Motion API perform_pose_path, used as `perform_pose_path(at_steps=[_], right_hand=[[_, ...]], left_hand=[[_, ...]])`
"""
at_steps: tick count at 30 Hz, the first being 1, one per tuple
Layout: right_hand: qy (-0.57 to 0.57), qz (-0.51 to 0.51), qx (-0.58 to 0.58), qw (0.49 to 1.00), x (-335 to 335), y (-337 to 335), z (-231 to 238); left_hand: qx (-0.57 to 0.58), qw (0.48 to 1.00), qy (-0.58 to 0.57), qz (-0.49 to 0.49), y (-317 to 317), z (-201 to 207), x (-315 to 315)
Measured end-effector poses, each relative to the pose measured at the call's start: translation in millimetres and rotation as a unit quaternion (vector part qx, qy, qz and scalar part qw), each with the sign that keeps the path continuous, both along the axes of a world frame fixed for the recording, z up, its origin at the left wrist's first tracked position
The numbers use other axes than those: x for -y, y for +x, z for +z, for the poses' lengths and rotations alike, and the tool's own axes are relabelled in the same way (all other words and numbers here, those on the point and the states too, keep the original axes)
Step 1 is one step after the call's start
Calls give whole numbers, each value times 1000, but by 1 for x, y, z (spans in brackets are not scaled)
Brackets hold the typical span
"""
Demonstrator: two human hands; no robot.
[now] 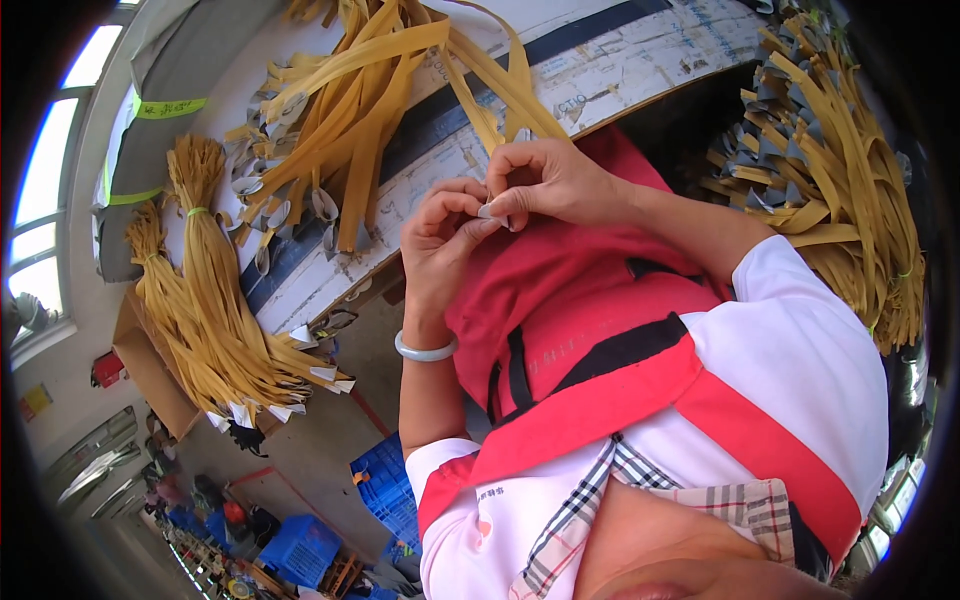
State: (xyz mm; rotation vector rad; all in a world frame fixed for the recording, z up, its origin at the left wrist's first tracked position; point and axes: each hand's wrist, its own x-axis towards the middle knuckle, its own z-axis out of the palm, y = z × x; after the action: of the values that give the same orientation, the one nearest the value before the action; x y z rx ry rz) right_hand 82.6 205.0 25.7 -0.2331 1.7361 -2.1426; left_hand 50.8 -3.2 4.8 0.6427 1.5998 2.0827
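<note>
In the head view, the left hand (440,235) and the right hand (545,180) meet just in front of the near edge of the white worktable (640,60), above the lap of a red apron (560,300). Both hands are closed narrow in a pinch, thumb and forefinger tips pressed together on a small pale piece (492,212) that shows only as a light sliver between the fingertips (too little of it shows to tell its shape or material). A flat yellow-tan strap (490,85) runs down off the table edge toward the right hand; whether it joins the pinched piece cannot be told. That strap belongs to a loose heap of straps (340,110) on the table, matte, ribbon-like and flat, many ending in grey-white folded tabs. Toward the table's far left edge lie tied bundles of the same straps (210,300), bound with green bands. Another pile of straps (840,170) fills the right side. A smooth pale bangle (425,350) circles the left wrist.
</note>
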Motion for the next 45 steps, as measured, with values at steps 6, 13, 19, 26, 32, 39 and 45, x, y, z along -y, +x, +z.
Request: perform_pose_path(at_steps=[6, 13, 19, 26, 32, 39, 45], right_hand=[[74, 151, -9, 986, -12, -26, 6], [60, 120, -31, 990, -8, -23, 24], [283, -85, -366, 882, 11, -21, -10], [201, -160, -358, 898, 4, -35, -31], [14, -78, -161, 984, 2, -22, -17], [51, -50, 2, 997, -6, -14, -26], [101, -260, -44, 959, -83, -26, -50]], left_hand=[[3, 999, -44, 5, -5, 0, 8], [62, 998, 15, 0, -8, 5, 6], [-164, 949, -81, 258, 6, -4, -29], [-28, 976, -30, 216, 7, 8, -25], [-111, 984, -47, 129, -7, 4, -3], [-318, 906, -232, 158, 12, -6, -4], [-339, 782, -258, 454, -7, 67, 57]])
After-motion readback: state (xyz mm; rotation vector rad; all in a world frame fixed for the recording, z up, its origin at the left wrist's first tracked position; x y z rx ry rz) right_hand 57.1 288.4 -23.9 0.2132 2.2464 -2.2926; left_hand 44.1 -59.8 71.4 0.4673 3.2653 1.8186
